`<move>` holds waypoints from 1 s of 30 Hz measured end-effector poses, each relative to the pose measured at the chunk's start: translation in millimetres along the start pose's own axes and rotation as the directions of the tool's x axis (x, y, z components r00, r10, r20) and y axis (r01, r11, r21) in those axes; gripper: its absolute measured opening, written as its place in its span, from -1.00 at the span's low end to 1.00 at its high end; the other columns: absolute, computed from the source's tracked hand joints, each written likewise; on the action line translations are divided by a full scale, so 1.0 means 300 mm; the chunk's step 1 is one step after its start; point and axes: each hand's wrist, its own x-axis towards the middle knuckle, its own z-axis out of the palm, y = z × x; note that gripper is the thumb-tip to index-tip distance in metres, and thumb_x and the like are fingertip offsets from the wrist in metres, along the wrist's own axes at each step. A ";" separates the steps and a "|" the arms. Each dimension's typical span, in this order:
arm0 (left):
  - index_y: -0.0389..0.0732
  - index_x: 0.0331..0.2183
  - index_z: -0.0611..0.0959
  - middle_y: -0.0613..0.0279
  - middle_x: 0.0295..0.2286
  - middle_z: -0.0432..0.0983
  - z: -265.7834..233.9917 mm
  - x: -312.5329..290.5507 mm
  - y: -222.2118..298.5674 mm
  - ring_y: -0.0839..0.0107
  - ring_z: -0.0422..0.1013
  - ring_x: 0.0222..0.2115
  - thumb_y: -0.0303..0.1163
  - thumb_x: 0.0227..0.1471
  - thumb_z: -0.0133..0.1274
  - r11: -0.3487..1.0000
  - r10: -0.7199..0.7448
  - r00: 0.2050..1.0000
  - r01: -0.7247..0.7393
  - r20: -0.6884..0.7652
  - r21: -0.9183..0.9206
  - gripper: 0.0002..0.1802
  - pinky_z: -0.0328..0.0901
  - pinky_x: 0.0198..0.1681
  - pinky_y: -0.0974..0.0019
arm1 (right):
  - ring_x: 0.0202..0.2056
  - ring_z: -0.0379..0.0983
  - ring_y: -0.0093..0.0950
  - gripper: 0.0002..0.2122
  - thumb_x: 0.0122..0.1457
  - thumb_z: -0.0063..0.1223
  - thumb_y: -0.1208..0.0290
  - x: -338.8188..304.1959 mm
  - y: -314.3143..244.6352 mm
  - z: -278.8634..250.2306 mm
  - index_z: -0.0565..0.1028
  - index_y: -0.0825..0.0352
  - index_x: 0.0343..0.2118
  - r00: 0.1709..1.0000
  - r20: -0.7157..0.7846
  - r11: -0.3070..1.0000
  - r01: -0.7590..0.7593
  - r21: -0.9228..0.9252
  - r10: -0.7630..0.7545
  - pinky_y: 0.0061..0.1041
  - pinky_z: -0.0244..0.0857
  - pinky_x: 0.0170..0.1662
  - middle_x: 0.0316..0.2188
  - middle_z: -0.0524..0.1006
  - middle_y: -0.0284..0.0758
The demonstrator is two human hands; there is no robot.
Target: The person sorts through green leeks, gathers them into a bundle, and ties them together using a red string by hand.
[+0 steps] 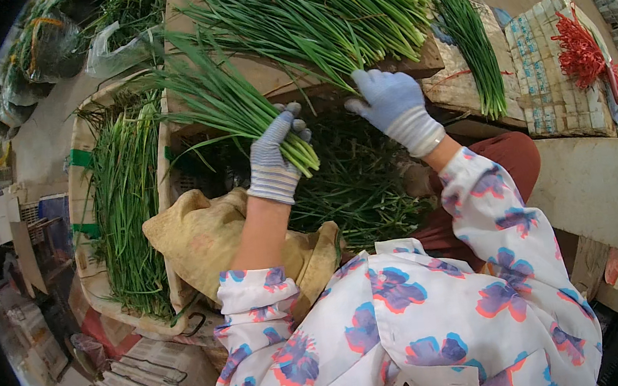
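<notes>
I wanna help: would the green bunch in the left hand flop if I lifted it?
The green bunch would probably flop where its thin leaves fan out. The pale stalk ends look straighter, likely stiffer. It's probably light: the left hand holds it alone.

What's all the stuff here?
Big leaf pile: one, green, top middle
Board: one, brown, under pile
Small bunch: one, green, upper right
Tie bundle: one, red, far right
Basket: one, cream, left, leafy
Plastic bags: several, clear, upper left
Cloth: one, yellowish, lower middle
Loose leaves: many, green, middle
Clutter: uncountable, mixed, edges
Held bunch: one, green, left hand
Trousers: one pair, maroon, right
Shirt: one, flowered white, bottom
Left hand: one, grey-gloved, middle
Right hand: one, grey-gloved, beside pile
</notes>
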 end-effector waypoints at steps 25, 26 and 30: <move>-0.22 -0.23 0.46 0.14 -0.39 0.50 -0.025 -0.007 -0.090 0.47 0.41 -0.55 -0.52 -0.09 0.05 0.951 -0.144 0.985 0.163 -0.093 0.263 -0.71 0.36 -0.56 0.52 | -0.51 0.31 -0.75 -0.80 0.04 0.05 0.40 -0.156 -0.195 0.021 0.47 0.39 -0.30 0.835 0.483 -0.038 -0.491 0.870 0.263 -0.70 0.22 -0.45 -0.52 0.50 -0.40; -0.22 -0.24 0.46 0.14 -0.40 0.51 -0.032 -0.007 -0.090 0.47 0.41 -0.56 -0.52 -0.10 0.05 0.955 -0.152 0.982 0.174 -0.109 0.239 -0.72 0.36 -0.56 0.52 | -0.49 0.32 -0.74 -0.81 0.04 0.05 0.42 -0.154 -0.196 0.020 0.47 0.39 -0.30 0.833 0.465 -0.096 -0.459 0.883 0.301 -0.70 0.23 -0.43 -0.51 0.50 -0.41; -0.22 -0.29 0.48 0.21 -0.43 0.51 -0.042 0.018 -0.068 0.52 0.39 -0.60 -0.53 -0.11 0.06 0.960 -0.205 0.969 0.226 -0.135 0.163 -0.75 0.33 -0.60 0.42 | -0.43 0.37 -0.68 -0.88 0.03 0.03 0.52 -0.172 -0.209 -0.012 0.48 0.42 -0.36 0.826 0.441 -0.283 -0.356 0.891 0.351 -0.68 0.28 -0.32 -0.48 0.51 -0.40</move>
